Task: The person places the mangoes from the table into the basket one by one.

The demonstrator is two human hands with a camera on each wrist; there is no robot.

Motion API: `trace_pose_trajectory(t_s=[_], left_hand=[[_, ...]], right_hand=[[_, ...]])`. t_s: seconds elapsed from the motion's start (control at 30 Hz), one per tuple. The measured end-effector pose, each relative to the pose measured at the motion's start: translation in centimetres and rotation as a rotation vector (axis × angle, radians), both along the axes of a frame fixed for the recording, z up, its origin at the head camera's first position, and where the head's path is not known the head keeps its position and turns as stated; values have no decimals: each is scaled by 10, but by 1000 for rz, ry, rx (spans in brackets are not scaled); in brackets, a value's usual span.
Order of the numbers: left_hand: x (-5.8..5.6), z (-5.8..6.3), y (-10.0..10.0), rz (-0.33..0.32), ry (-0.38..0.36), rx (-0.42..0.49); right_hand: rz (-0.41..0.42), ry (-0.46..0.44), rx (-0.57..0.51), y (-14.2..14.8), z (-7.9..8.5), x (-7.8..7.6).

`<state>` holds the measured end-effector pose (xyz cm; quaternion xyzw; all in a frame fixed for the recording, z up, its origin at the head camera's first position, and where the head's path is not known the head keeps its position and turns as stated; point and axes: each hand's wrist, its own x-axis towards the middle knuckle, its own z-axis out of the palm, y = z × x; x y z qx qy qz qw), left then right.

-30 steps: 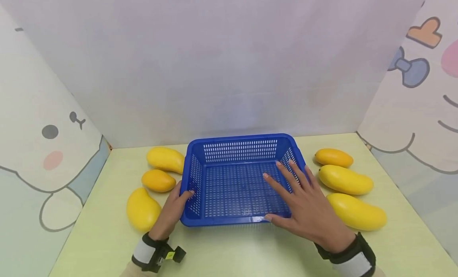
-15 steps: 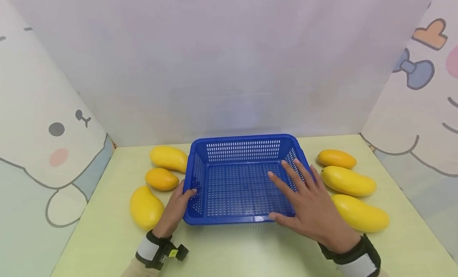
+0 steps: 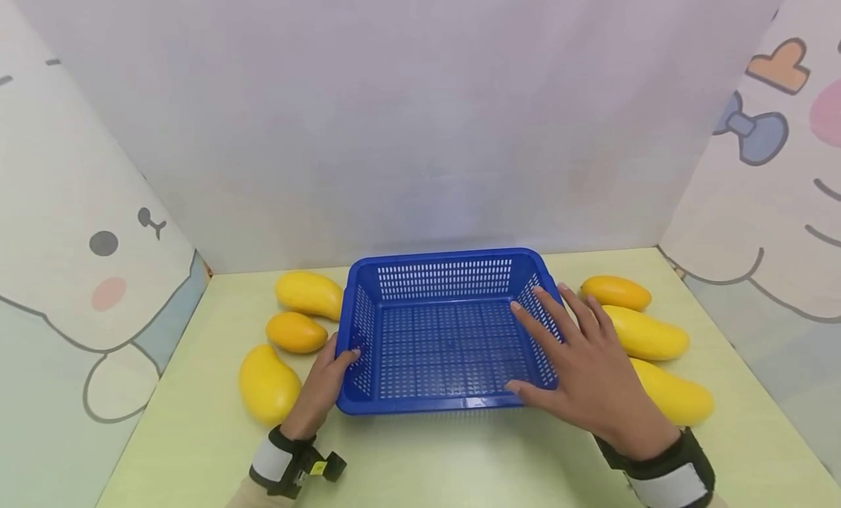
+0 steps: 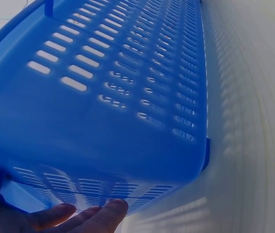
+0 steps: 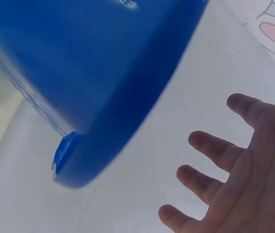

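A blue plastic basket [image 3: 453, 347] with slotted walls sits in the middle of the table. My left hand [image 3: 318, 391] grips its left rim, thumb over the edge. In the left wrist view the fingers [image 4: 103, 216] lie against the outside of the basket wall [image 4: 55, 126]. Over the basket's right rim, my right hand [image 3: 594, 376] hovers with fingers spread and holds nothing. The right wrist view shows a gap between that hand [image 5: 253, 179] and the basket's edge [image 5: 79, 63]. Nothing lies inside the basket.
Left of the basket lie a yellow mango [image 3: 309, 295], an orange-yellow mango [image 3: 296, 332] and another yellow mango [image 3: 268, 384]. On the right are an orange-yellow mango [image 3: 616, 293] and two yellow mangoes, one upper [image 3: 653, 334] and one lower [image 3: 680, 398], partly behind the right hand. A pale wall [image 3: 420, 128] stands behind.
My right hand has shifted a little to the right, out over the basket's right rim, and covers more of the yellow mangoes. The left hand and the basket stay in place.
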<state>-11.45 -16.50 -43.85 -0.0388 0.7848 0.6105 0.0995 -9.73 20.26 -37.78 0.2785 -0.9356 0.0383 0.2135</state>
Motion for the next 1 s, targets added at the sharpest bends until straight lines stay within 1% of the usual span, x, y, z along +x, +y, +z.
trace_pose_trajectory(t_s=[0.23,0.43,0.6,0.77,1.0], left_hand=[[1,0,1,-1,3,7],[0,2,2,-3,3,12],[0,1,3,-12,8,8],[1,0,3,-7,5,11],[1,0,1,5,-15,-5]], right_hand=[[-26,28,-1,8,5,0],[-29,50,-13,16,9,-1],[-39,76,-28,23,13,-1],[-59,99,-47,29,17,0],[-33,130,-66,30,21,-1]])
